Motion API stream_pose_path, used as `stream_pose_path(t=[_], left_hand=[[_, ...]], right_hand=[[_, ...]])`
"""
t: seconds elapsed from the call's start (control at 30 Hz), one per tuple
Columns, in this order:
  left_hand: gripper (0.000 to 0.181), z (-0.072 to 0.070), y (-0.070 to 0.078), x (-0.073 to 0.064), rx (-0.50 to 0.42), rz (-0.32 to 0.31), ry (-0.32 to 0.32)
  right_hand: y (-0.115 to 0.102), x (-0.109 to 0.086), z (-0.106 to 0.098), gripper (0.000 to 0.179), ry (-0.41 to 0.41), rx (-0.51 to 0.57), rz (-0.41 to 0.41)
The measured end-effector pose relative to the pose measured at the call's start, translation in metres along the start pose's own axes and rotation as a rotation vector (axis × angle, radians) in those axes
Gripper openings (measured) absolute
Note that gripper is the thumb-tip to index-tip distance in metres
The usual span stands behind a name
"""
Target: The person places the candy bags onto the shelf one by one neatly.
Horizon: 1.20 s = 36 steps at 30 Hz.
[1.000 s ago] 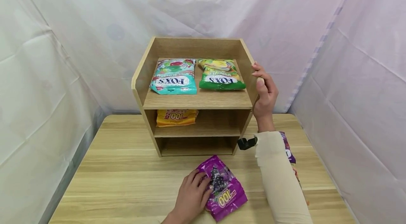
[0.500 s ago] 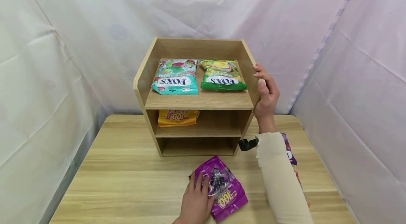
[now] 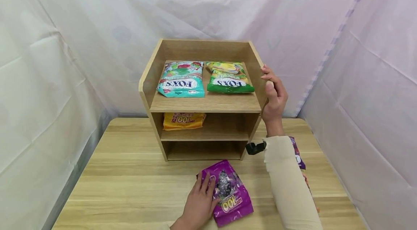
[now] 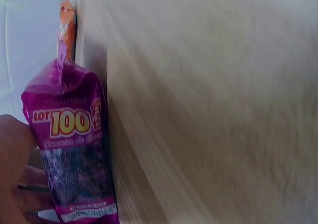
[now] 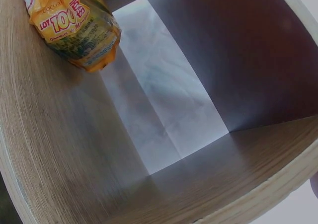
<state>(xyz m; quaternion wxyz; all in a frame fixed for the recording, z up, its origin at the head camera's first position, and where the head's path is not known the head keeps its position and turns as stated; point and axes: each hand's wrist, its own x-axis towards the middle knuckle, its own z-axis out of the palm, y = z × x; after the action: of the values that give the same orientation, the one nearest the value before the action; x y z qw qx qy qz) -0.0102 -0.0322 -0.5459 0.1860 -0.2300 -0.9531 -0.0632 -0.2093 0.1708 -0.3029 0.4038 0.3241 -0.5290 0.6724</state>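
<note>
My left hand lies with its fingers stretched over the left side of a purple LOT 100 gummy bag, which rests flat on the table before the shelf. In the left wrist view, the same hand is at the left edge beside the bag. My right hand grips the right side panel of a small wooden shelf unit, thumb in front and fingertips over its edge. On the top board sit a turquoise Fox's candy bag and a green-yellow one.
A yellow LOT 100 bag lies at the left of the middle level, and the right wrist view shows it too. Another purple packet is partly hidden behind the right sleeve. White cloth hangs around the table.
My left hand has shifted its fingers further over the purple bag, and the bag has turned slightly straighter. My right hand keeps its grip on the shelf panel. The whole view drifts slightly.
</note>
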Motion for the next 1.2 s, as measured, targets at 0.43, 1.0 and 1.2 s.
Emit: stream_pose_path(t=[0.43, 1.0, 1.2], left_hand=[[0.064, 0.002, -0.03, 0.013, -0.039, 0.135, -0.042], [0.061, 0.003, -0.059, 0.032, -0.127, 0.3, -0.14], [0.058, 0.001, -0.058, 0.033, -0.157, 0.296, -0.154]], right_hand=[[0.0, 0.0, 0.0, 0.042, 0.01, -0.003, 0.002], [0.0, 0.0, 0.002, 0.041, 0.007, 0.0, -0.006], [0.002, -0.001, 0.0, 0.037, 0.018, 0.005, -0.004]])
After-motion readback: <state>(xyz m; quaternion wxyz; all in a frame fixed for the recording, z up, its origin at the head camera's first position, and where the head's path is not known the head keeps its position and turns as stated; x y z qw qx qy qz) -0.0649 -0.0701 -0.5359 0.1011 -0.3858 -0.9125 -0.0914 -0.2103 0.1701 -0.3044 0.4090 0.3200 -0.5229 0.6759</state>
